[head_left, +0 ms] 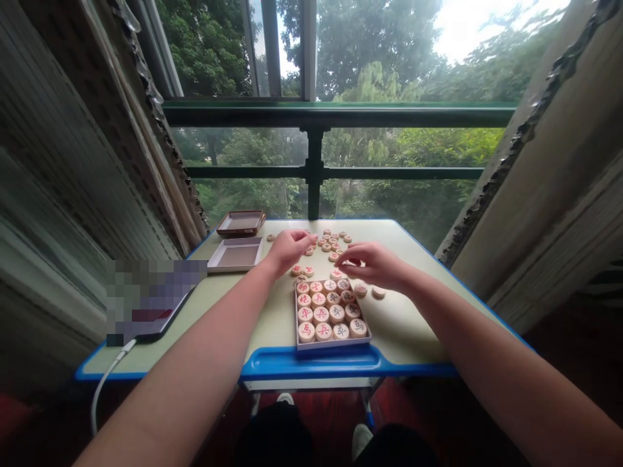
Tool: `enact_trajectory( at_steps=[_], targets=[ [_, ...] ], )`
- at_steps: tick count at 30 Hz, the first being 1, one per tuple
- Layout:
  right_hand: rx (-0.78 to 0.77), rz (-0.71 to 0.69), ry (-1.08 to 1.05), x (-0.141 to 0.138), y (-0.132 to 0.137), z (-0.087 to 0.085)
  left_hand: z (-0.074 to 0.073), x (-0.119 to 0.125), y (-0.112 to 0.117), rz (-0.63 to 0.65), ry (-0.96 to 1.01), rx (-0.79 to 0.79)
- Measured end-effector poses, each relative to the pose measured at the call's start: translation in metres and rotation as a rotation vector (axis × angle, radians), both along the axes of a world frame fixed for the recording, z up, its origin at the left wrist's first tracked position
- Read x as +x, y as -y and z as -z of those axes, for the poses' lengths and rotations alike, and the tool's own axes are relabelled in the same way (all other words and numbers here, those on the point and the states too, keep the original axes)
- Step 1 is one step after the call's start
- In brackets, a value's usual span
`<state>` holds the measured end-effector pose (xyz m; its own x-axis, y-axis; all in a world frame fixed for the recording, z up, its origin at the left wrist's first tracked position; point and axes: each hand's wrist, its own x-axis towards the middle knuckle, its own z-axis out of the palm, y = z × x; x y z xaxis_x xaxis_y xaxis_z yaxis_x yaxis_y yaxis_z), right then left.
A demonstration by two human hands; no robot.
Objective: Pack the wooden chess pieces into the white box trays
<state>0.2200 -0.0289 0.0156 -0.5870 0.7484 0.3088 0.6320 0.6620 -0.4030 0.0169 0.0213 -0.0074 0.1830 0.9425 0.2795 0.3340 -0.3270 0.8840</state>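
A shallow box (332,342) near the table's front edge holds several round wooden chess pieces with red characters, laid in rows. More loose pieces (333,240) lie scattered on the table behind it. My left hand (288,249) rests over the loose pieces with fingers curled down among them; what it grips is hidden. My right hand (370,264) hovers just behind the box's far right corner, fingers bent in a pinch over a piece I cannot make out clearly. Two loose pieces (370,291) lie beside the box on the right.
A pale table with a blue rim (311,367) stands at a window with a dark railing (314,170). Two open box parts, one grey (236,254) and one brown (241,223), sit at the back left. A phone (156,322) with a white cable lies at the left edge.
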Motion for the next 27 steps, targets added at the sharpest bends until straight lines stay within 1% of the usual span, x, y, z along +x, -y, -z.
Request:
enact_trajectory(
  at_steps=[1, 2, 4, 6, 7, 10, 13, 16, 19, 21, 24, 27],
  targets=[
    [0.049, 0.096, -0.015, 0.003, -0.005, 0.002, 0.004, -0.001, -0.003, -0.064, -0.105, 0.091],
    [0.099, 0.195, -0.012, 0.007, -0.011, 0.005, 0.008, -0.002, -0.007, -0.097, -0.235, 0.162],
    [0.152, 0.357, 0.043, 0.016, -0.023, 0.011, 0.015, -0.005, -0.014, -0.099, -0.431, 0.262],
    [0.147, 0.447, 0.098, 0.023, -0.032, 0.018, 0.022, -0.007, -0.020, -0.113, -0.541, 0.310],
    [0.128, 0.464, 0.118, 0.025, -0.035, 0.021, 0.024, -0.008, -0.022, -0.099, -0.568, 0.299],
    [0.045, 0.455, 0.136, 0.026, -0.040, 0.029, 0.028, -0.010, -0.022, -0.006, -0.618, 0.231],
    [0.006, 0.398, 0.120, 0.022, -0.039, 0.030, 0.027, -0.010, -0.019, 0.038, -0.653, 0.232],
    [-0.059, 0.367, 0.156, 0.019, -0.033, 0.024, 0.024, -0.009, -0.016, 0.061, -0.654, 0.261],
    [-0.112, 0.408, 0.234, 0.019, -0.028, 0.015, 0.023, -0.008, -0.016, 0.072, -0.672, 0.289],
    [-0.145, 0.411, 0.269, 0.021, -0.024, 0.009, 0.023, -0.007, -0.016, 0.087, -0.703, 0.298],
    [-0.232, 0.363, 0.319, 0.022, -0.021, 0.002, 0.023, -0.005, -0.013, 0.117, -0.753, 0.294],
    [-0.259, 0.317, 0.362, 0.022, -0.020, 0.000, 0.021, -0.004, -0.011, 0.128, -0.768, 0.291]
  ],
)
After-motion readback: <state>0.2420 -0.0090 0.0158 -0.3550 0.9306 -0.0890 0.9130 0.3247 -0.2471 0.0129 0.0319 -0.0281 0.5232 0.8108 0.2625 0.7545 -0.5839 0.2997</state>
